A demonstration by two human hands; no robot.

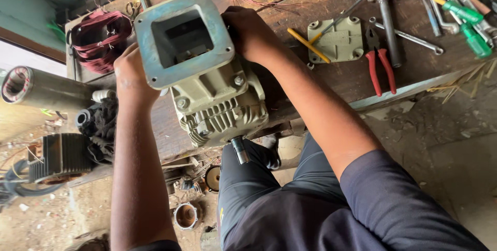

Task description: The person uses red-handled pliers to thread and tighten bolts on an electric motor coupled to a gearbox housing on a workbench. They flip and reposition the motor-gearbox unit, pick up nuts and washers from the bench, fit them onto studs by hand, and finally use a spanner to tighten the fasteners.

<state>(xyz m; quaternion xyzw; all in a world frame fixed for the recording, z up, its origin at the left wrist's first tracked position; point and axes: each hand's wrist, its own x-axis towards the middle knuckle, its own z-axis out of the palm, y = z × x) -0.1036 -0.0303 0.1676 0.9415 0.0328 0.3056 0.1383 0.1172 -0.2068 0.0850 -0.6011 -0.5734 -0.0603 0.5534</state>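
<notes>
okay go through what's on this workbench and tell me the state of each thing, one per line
Motor housing: lying on the bench edge, shaft end overhanging, square opening bare.
Left hand: gripping the housing's flange.
Right hand: pressed on the housing's far side.
Red-handled pliers: lying flat, jaws shut.
Cover plate: off, loose on the bench.
Copper winding: out, bare.

One motor housing [207, 75] on the bench, two hands on it; one red-handled pliers [379, 67], two green-handled screwdrivers [468, 23] far right, one red copper winding [98, 38] far left.
</notes>
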